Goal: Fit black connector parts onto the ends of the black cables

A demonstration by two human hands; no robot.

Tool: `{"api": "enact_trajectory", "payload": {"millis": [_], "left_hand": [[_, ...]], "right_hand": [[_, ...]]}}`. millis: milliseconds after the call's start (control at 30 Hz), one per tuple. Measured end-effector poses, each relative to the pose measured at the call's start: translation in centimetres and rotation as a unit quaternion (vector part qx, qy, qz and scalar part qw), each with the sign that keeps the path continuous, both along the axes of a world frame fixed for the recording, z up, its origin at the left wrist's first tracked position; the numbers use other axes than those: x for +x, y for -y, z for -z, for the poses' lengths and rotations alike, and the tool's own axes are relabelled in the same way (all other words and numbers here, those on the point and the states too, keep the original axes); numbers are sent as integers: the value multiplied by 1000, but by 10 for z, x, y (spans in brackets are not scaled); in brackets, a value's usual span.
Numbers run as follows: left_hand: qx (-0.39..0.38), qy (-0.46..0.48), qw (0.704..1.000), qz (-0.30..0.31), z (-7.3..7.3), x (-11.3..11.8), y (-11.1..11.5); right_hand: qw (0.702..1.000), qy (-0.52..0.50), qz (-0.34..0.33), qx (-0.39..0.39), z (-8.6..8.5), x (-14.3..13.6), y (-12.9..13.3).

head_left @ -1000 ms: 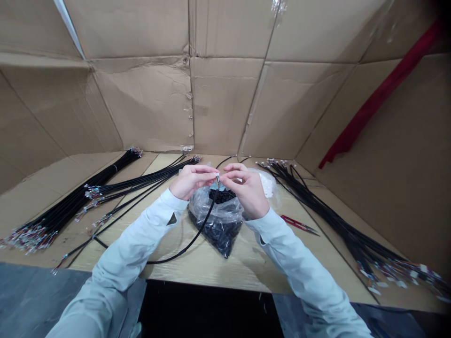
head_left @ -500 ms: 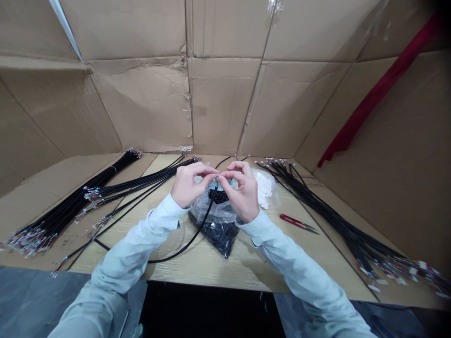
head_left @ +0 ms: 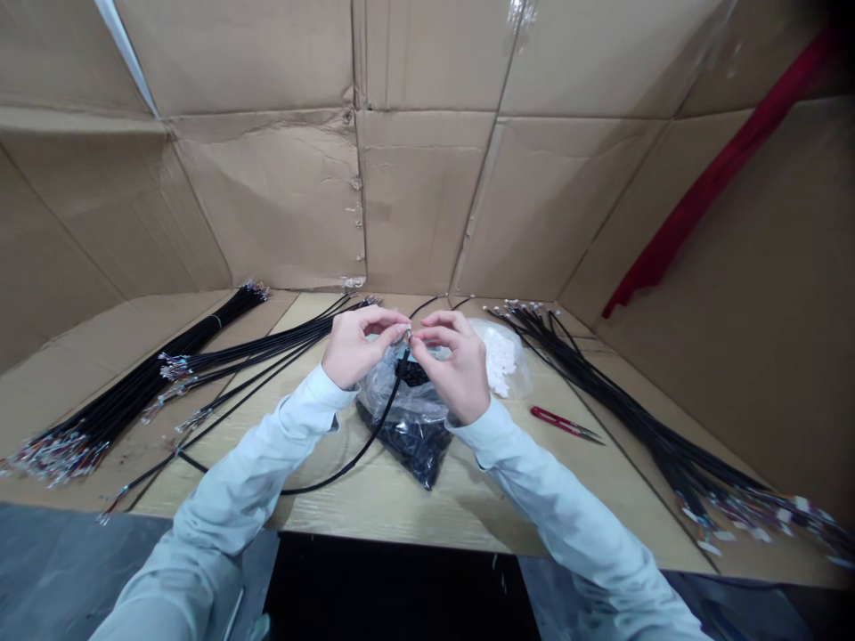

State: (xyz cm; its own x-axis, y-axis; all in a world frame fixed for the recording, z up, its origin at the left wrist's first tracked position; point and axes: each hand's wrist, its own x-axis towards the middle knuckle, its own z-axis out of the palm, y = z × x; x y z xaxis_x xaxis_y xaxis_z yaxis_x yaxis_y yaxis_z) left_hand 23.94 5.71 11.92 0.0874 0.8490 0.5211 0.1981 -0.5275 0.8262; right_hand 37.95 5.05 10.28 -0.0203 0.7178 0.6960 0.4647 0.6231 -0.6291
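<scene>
A black cable point(head_left: 384, 425) rises in a curve from the table's front to my fingertips, its stripped end with thin wires held up between both hands. My left hand point(head_left: 354, 349) is closed in a pinch on a small whitish connector point(head_left: 408, 328) at the tip of the wires. Close beside it, the thumb and forefinger of my right hand point(head_left: 462, 367) pinch the thin wires just above the black jacket. Fingers partly cover the joint, so how far the wires sit in the connector is hidden. Below the hands lies a clear bag of small black parts point(head_left: 407, 436).
A clear bag of white connectors point(head_left: 502, 358) lies right of my hands, with red-handled snips point(head_left: 566, 425) nearer me. Bundles of black cables with bare coloured ends point(head_left: 134, 392) lie left; another cable bundle point(head_left: 614, 409) lies right. Cardboard walls point(head_left: 427, 196) enclose the table.
My fingertips have shifted slightly left with the cable end. The right fingers have opened up a little from the left ones, and the whitish tip now shows more.
</scene>
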Motion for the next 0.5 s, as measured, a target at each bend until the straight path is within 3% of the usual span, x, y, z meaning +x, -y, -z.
{"api": "enact_trajectory", "payload": {"millis": [233, 400, 500], "left_hand": [[7, -5, 1000, 2, 4, 1, -1], [73, -37, 996, -22, 6, 1, -3], [105, -69, 991, -37, 5, 0, -2]], "right_hand": [[993, 66, 42, 91, 11, -7, 3], [968, 106, 81, 212, 19, -10, 1], [961, 113, 83, 238, 19, -10, 0]]}}
